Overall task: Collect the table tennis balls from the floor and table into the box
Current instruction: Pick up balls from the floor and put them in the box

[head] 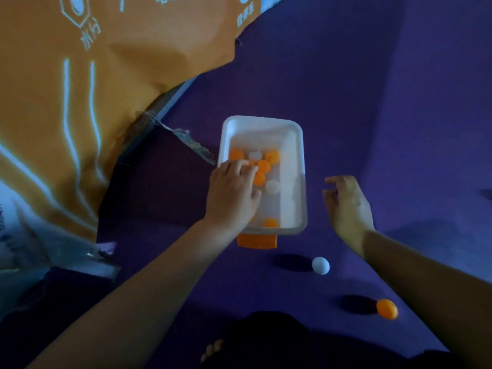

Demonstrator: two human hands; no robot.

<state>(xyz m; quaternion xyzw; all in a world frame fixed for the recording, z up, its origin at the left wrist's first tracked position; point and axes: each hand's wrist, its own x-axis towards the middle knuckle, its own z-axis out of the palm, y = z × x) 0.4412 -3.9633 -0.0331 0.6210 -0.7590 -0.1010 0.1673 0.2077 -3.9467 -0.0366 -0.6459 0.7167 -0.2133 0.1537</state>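
A white plastic box with an orange latch stands on the purple floor and holds several orange and white table tennis balls. My left hand reaches over its left rim, fingers spread above the balls, nothing visibly gripped. Just right of the box hovers my right hand, fingers loosely curled and empty. A white ball lies on the floor in front of the box. An orange ball lies further right and nearer to me.
A large orange banner with white print hangs along the left, its frame and torn tape close to the box. The purple floor stretches to the right and beyond. My toes show at the bottom.
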